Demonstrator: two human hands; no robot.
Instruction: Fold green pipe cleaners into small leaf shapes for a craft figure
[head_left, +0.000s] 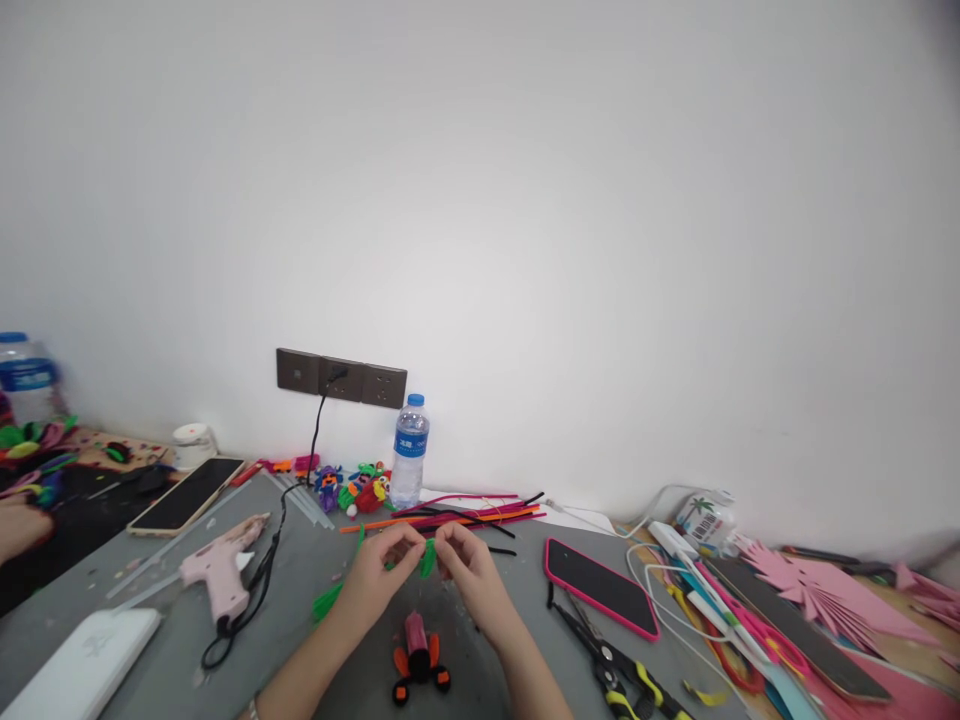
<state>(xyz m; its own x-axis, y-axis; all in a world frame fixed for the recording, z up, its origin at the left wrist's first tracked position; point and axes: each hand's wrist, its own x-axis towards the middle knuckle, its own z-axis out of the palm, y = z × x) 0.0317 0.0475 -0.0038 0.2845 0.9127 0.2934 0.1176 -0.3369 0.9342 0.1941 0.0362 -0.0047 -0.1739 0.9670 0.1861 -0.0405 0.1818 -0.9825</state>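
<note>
My left hand point(379, 577) and my right hand point(469, 570) meet over the grey table point(300, 590), both pinching a green pipe cleaner point(427, 557) between thumb and fingertips. Its fuzzy green tail point(328, 600) trails down to the left past my left wrist. Below my hands lies a small pipe-cleaner figure point(418, 660) in pink, orange and black.
A pink glue gun point(223, 570) with a black cord lies left, by a phone point(185, 495) and a white box point(79, 665). Loose pipe cleaners point(450, 515), a water bottle point(409, 452) and small figures point(360, 490) sit behind. Right: a pink-cased phone point(600, 586), pliers point(622, 680), cables. Another person's hand point(19, 525) is far left.
</note>
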